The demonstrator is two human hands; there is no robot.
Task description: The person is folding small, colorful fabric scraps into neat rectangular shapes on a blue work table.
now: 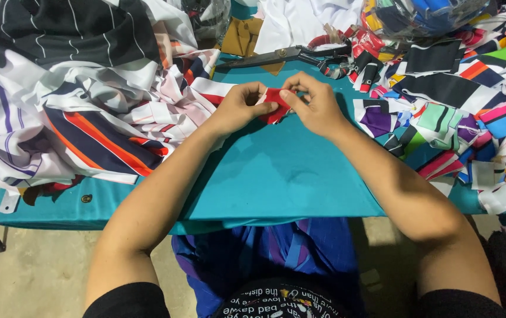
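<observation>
Both hands pinch a small red fabric piece (276,103) above a teal table.
The left hand (238,109) and right hand (315,106) clamp it mid-table; striped cloth pile (88,100) left, scrap heap (459,100) right, scissors (282,56) behind, bare teal tabletop (276,176) toward the near edge.

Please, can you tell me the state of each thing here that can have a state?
left hand: pinching the red fabric piece
right hand: pinching the red fabric piece
red fabric piece: folded, held above the table
scissors: closed, lying flat
striped fabric pile: crumpled
</observation>
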